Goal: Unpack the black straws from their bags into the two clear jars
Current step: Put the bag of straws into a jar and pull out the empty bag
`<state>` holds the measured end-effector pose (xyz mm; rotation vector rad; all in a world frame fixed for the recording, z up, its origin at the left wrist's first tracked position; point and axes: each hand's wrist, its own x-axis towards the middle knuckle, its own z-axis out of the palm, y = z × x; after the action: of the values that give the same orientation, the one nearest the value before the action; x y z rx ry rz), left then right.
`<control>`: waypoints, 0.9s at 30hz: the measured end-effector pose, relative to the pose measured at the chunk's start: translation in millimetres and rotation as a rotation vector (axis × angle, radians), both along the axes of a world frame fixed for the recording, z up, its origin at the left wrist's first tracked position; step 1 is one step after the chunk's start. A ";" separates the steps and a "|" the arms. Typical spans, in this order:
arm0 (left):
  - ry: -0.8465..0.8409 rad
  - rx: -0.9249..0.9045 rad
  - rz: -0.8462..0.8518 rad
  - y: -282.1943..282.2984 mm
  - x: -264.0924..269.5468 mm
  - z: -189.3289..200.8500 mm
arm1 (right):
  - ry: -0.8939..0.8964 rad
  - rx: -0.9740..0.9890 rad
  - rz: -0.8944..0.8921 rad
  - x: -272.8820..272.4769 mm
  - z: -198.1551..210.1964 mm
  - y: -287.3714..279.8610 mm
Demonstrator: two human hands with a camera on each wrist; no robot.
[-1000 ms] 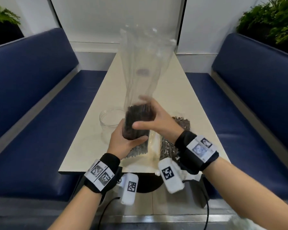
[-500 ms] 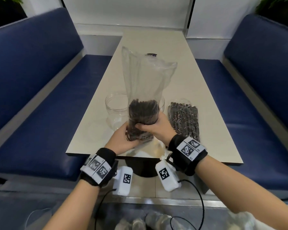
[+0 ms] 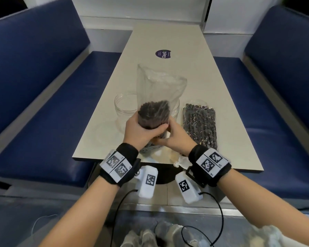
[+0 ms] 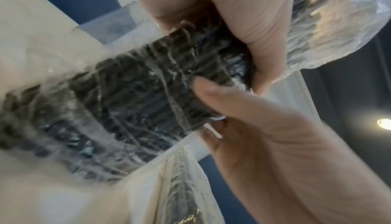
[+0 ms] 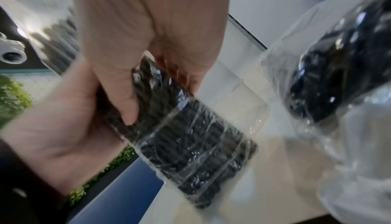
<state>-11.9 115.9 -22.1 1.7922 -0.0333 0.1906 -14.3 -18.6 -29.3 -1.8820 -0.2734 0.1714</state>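
Observation:
A clear plastic bag of black straws (image 3: 153, 111) stands upright near the table's front edge, its empty top crumpled above the bundle. My left hand (image 3: 141, 129) wraps round the bundle from the left, fingers across its front. My right hand (image 3: 175, 136) grips it lower from the right, fingertips tucked under the left fingers. The wrist views show the wrapped bundle (image 4: 137, 102) (image 5: 190, 144) held between both hands. One clear jar (image 3: 122, 104) stands just left of the bag. The second jar's rim (image 3: 176, 107) shows behind it. Another sealed bag of straws (image 3: 200, 125) lies flat to the right.
The long pale table (image 3: 168, 77) runs away from me between two blue benches (image 3: 43, 104) (image 3: 275, 104). A round purple sticker (image 3: 163, 54) lies on its far half. Loose plastic (image 3: 181, 160) hangs over the front edge near my right wrist.
The bag has come down from mid-air onto the table near the front edge. My right hand slid from the top of the bundle to lower on its right side. The view tipped downward.

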 end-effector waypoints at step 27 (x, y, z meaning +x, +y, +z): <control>-0.048 -0.108 -0.009 1.0 1.0 12.0 | -0.051 0.103 -0.003 24.7 -4.9 22.8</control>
<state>-10.9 116.8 -10.1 1.6791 -0.0637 0.2253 10.4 4.2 -34.2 -1.7865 -0.3091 0.1055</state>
